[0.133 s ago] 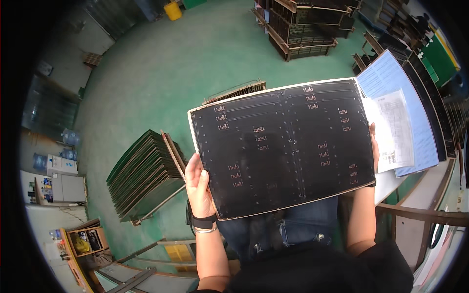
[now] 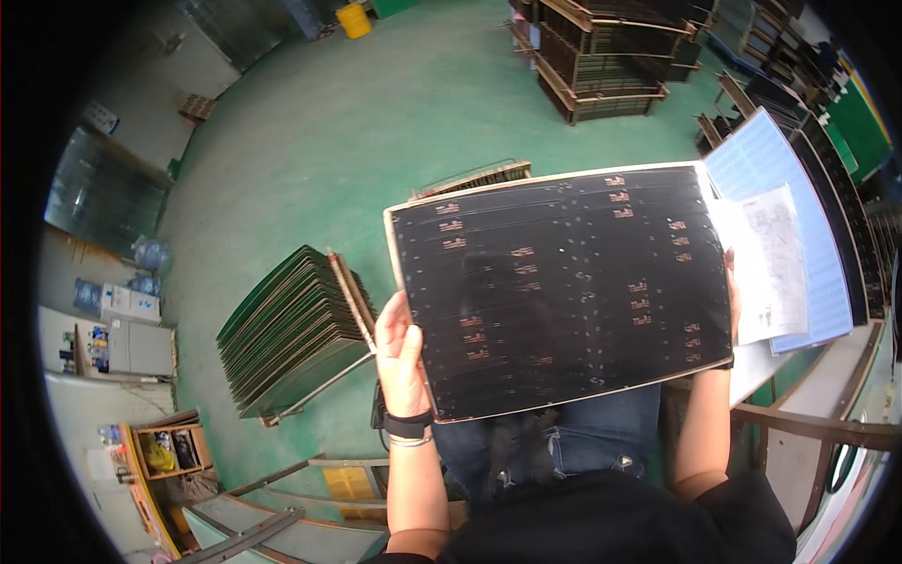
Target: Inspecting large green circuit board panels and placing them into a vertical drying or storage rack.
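Note:
I hold a large black circuit board panel (image 2: 554,291) by its two short sides. Its face carries small groups of copper-coloured marks, and a pale edge runs round it. My left hand (image 2: 401,352) grips the left side, thumb over the front and fingers behind. My right hand (image 2: 734,296) is closed on the right side, most of its fingers hidden by the panel. Just beyond that hand, a sheet of paper in a clear sleeve (image 2: 775,273) lies against a light blue panel (image 2: 799,197).
A rack of upright green boards (image 2: 296,338) stands on the floor to the left. Partly behind the panel is another rack (image 2: 479,179). Stacked racks (image 2: 601,66) stand at the far right. A brown metal bar (image 2: 808,423) crosses near my right arm.
The whole view has shifted slightly, so the surroundings and panel sit farther right in the picture. The panel's tilt differs a little; both hands keep their hold.

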A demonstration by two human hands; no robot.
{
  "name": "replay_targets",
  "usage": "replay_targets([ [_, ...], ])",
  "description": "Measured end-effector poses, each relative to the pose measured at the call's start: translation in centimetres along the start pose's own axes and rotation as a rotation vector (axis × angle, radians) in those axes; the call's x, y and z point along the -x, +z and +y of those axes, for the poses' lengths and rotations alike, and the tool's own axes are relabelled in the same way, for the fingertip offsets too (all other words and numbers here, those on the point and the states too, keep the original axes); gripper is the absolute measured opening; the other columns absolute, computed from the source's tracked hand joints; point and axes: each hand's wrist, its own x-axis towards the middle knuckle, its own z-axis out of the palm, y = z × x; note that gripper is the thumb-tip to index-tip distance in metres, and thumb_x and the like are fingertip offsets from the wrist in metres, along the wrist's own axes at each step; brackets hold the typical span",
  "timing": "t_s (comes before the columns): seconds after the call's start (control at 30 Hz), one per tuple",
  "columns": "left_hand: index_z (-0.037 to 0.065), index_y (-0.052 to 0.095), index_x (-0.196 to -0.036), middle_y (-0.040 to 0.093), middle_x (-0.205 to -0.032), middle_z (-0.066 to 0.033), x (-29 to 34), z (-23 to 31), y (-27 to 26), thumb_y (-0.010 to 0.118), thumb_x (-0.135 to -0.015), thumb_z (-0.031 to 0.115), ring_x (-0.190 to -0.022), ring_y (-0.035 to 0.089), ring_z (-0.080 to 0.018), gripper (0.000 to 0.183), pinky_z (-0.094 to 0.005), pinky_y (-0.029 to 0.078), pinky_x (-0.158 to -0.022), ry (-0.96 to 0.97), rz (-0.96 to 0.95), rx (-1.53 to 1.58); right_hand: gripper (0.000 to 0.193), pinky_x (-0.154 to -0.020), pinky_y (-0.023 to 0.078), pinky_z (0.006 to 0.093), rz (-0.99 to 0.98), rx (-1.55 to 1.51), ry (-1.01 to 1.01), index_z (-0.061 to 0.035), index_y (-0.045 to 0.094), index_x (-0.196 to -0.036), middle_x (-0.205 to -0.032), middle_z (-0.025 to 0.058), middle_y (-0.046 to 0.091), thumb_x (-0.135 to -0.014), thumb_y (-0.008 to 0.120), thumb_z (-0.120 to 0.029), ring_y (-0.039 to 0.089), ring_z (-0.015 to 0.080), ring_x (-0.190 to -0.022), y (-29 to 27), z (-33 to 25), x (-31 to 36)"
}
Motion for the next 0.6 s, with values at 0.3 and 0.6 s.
replay_targets([
  [0.3, 0.002, 0.034, -0.132, 0.039, -0.135, -0.0132, 0.1, 0.6, 0.7, 0.053, -0.086, 0.002, -0.125, 0.037, -0.0206, 0.050, -0.0328, 0.029, -0.105, 0.004, -0.034, -0.014, 0.034, -0.103, 0.035, 0.0335, -0.061, 1.634, -0.855, -0.0009, 0.048, -0.124, -0.124, 0.0111, 0.052, -0.091, 0.045, -0.008, 0.048, 0.0208, -0.117, -1.2, 0.6, 0.6],
  [0.6, -0.001, 0.036, -0.130, 0.043, -0.131, -0.0141, 0.1, 0.5, 0.6, 0.055, -0.086, 0.006, -0.122, 0.041, -0.0205, 0.048, -0.0332, 0.031, -0.103, -0.001, -0.011, -0.004, 0.037, -0.102, 0.035, 0.0319, -0.070, 1.086, -0.559, 0.0009, 0.044, -0.127, -0.128, 0.0124, 0.048, -0.092, 0.044, -0.010, 0.047, 0.0209, -0.118, -2.2, 0.9, 0.2],
])
